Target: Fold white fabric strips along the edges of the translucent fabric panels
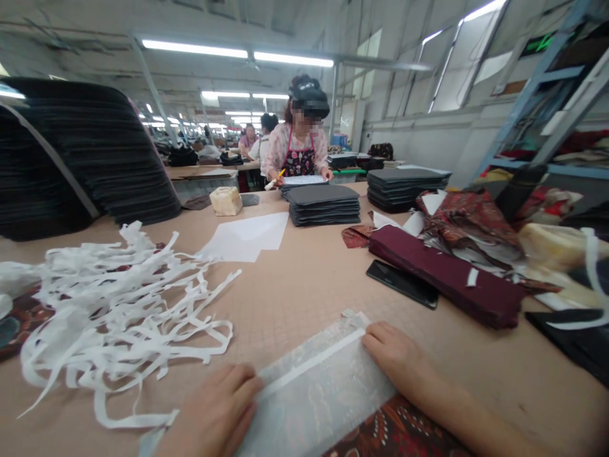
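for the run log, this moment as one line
left hand flat on translucent sheet | right hand on end of white strip | loose strips at left

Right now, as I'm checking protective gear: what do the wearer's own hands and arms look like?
Both are bare. The left hand and right hand wear no gloves, and no rings show. The right forearm is uncovered to the picture's edge: no sleeve, watch or bracelet. Of the left arm only the wrist shows, also uncovered.

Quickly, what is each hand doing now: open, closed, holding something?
Left hand: open, flat on the white sheet.
Right hand: open, resting on the same sheet.
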A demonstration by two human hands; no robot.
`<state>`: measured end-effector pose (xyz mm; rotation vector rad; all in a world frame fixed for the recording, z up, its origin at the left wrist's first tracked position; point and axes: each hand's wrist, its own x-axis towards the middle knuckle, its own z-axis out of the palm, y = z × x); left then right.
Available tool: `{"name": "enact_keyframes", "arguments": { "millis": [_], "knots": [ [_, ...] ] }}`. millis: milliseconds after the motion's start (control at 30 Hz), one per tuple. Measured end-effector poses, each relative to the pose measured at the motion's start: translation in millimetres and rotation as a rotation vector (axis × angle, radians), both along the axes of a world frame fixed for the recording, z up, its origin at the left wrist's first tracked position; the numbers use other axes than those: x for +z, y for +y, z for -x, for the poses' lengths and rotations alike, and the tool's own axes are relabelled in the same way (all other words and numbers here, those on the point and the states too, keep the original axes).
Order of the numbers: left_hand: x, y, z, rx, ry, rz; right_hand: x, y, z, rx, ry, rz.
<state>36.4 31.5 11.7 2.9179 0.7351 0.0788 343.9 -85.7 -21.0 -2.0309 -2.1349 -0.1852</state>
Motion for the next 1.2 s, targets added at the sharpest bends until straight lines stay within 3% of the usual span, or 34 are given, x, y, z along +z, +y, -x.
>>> {"name": "enact_keyframes", "arguments": {
  "millis": [100,200,333,433,500,600,800,1000,1100,1200],
  "knots": [
    [4.5,8,-63,0.004,0.029,0.081,-1.7,-4,1,-0.005,0.006,-0.041],
    [-2.0,13,-102,0.05,0.036,0.167,-0.9,-4,1,-0.017,0.031,-0.047],
    [-7.0,22,-131,0.137,0.004,0.372,-0.3,-2,0,-0.025,0.034,-0.076],
    [-8.1,24,-148,0.126,-0.022,0.442,-2.2,-1,0,-0.031,0.083,-0.118],
    [-9.1,19,-159,0.077,-0.036,0.43,-4.3,0,-1,-0.04,0.113,-0.141],
    [-11.9,5,-172,-0.061,-0.104,0.285,-7.4,0,-1,-0.04,0.134,-0.152],
    [-22.5,-15,-179,-0.177,-0.04,-0.095,-11.8,2,-3,-0.015,0.214,-0.152],
    [-24.5,-27,-176,-0.242,0.085,-0.297,-8.0,3,-2,0.014,0.216,-0.173],
    [-26.5,-27,-163,-0.252,0.098,-0.346,-4.4,2,-2,0.034,0.123,-0.132],
    [-32.8,-20,-127,-0.252,0.092,-0.359,-2.8,2,-3,0.035,0.073,-0.083]
  ]
}}
